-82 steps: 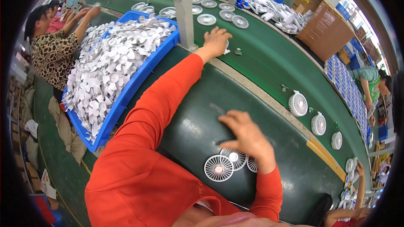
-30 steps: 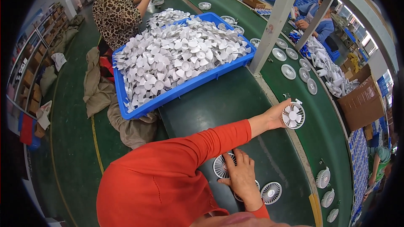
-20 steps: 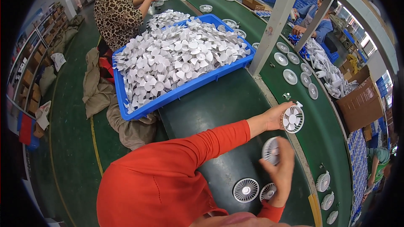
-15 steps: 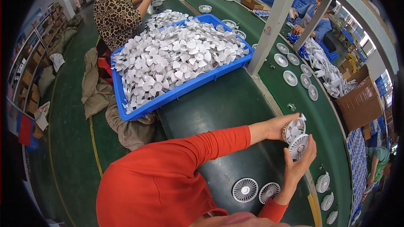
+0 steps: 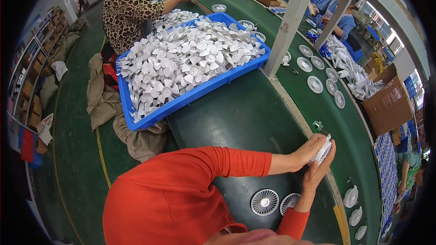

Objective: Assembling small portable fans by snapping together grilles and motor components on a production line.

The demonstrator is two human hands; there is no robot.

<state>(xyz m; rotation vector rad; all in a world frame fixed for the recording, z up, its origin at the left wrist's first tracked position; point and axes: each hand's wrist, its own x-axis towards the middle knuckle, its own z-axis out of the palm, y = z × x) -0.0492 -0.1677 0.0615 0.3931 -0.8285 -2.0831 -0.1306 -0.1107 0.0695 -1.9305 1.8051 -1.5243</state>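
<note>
Left hand (image 5: 301, 157) grips fan (image 5: 320, 152), right hand (image 5: 319, 169) curls fingers around cover (image 5: 324, 154), over right edge of desk (image 5: 236, 118). Cover, previously offset, now sits against fan: fitting appears under way, seating unconfirmed. Two loose covers (image 5: 265, 202) remain on near desk.

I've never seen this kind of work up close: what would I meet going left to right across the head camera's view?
Grey sack, blue tray of white blades, two loose grilles, white fan part held between left hand and right hand, cardboard box.
</note>
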